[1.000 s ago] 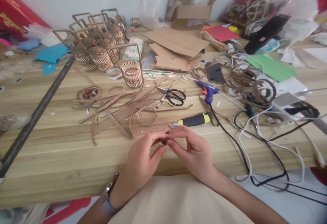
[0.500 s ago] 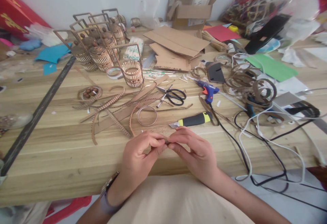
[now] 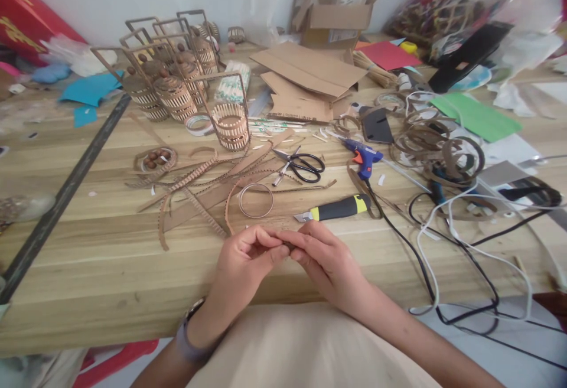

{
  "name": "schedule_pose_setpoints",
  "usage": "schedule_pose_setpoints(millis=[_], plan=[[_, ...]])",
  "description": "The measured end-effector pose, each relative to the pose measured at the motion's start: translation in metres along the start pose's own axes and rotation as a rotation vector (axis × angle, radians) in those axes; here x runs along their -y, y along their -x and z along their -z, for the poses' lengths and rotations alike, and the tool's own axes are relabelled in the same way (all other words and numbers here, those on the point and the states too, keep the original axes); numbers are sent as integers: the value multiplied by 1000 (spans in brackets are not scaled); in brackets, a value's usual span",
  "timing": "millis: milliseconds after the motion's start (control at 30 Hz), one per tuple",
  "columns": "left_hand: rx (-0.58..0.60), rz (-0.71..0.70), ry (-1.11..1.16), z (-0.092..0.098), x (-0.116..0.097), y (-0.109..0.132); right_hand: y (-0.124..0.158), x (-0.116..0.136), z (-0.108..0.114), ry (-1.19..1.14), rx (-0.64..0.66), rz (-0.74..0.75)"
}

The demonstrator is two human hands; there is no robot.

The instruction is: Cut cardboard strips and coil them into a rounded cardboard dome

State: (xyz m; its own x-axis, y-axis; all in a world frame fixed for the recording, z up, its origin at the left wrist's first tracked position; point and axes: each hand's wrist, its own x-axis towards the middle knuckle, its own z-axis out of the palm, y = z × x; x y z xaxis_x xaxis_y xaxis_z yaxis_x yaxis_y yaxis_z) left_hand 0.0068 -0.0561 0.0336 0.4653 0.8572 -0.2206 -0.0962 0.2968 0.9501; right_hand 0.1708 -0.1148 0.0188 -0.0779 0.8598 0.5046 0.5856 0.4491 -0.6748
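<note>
My left hand (image 3: 250,264) and my right hand (image 3: 325,261) meet above the table's front edge, fingertips touching. Between them they pinch a small brown piece (image 3: 289,246), mostly covered by the fingers, so its kind does not show. Just beyond the right hand lies a utility knife (image 3: 339,208) with a black and yellow handle, its blade out. A thin ring (image 3: 256,200) rests beyond the left hand. Black-handled scissors (image 3: 303,165) lie open farther back, near several corrugated cardboard strips (image 3: 195,181).
A blue glue gun (image 3: 365,156) trails a black cord to the right, beside white cables (image 3: 427,246) and coiled cardboard strips (image 3: 460,157). Lantern-like baskets with handles (image 3: 175,98) stand back left, near a small bowl of brown beads (image 3: 156,160). Cardboard sheets (image 3: 310,69) lie at the back.
The right hand's fingers have slid left over the small piece and now overlap the left fingertips. Both hands still pinch it. The view has shifted very slightly.
</note>
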Motion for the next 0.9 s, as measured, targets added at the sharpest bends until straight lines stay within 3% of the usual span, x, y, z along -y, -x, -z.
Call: schedule_pose_setpoints(millis=[300, 567, 700, 767, 900], plan=[[117, 89, 208, -2, 1, -6, -1, 1, 1, -2, -76, -39], [203, 185, 150, 6, -3, -6, -11, 5, 15, 40, 231, 9], [195, 224, 97, 5, -2, -5, -14, 4, 19, -5, 307, 4], [179, 193, 106, 4, -1, -5, -13, 3, 16, -20, 266, -6], [104, 140, 158, 4, 3, -4, -8, 4, 8, 4, 26, -55]])
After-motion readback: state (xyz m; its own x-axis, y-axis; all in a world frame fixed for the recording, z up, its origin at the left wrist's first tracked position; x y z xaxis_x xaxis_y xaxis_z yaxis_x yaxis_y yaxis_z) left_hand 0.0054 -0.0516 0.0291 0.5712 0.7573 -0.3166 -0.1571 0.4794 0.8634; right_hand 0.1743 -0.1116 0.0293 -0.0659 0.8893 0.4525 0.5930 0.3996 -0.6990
